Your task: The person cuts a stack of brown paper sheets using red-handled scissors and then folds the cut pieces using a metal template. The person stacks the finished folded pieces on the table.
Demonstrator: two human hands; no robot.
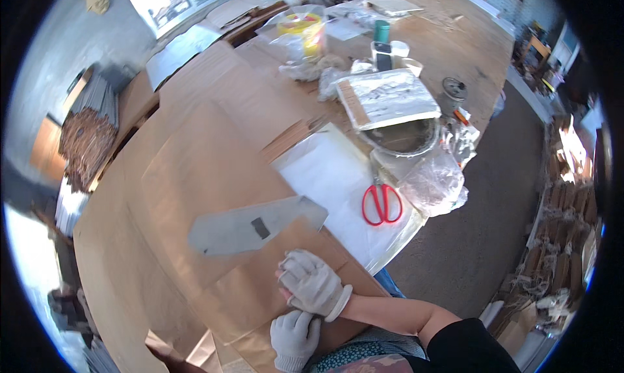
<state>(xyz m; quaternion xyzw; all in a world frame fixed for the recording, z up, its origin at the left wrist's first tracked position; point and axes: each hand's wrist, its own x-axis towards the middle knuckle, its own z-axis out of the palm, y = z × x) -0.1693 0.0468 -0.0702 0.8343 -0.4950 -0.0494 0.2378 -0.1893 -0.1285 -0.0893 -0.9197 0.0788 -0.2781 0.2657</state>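
Both my hands wear white gloves and are close together over a stack of large brown paper sheets (188, 152) at the near edge of the table. My right hand (313, 283) has its fingers curled in against the paper; what they hold, if anything, is hidden. Just below it, nearly touching, my left hand (295, 337) is closed with bent fingers, their tips out of sight. Beyond the hands lies a flat grey template (260, 226) with pointed ends and a small dark patch. A raised part of the brown paper overlaps its lower right edge.
Red-handled scissors (382, 204) lie on white sheets (331, 171) to the right. Behind them are a clear plastic bag (434, 181), a round tub (403, 139) under a white-smeared board (390, 98), a metal can (454, 90), a green bottle (381, 31) and a yellow-banded tape roll (302, 28).
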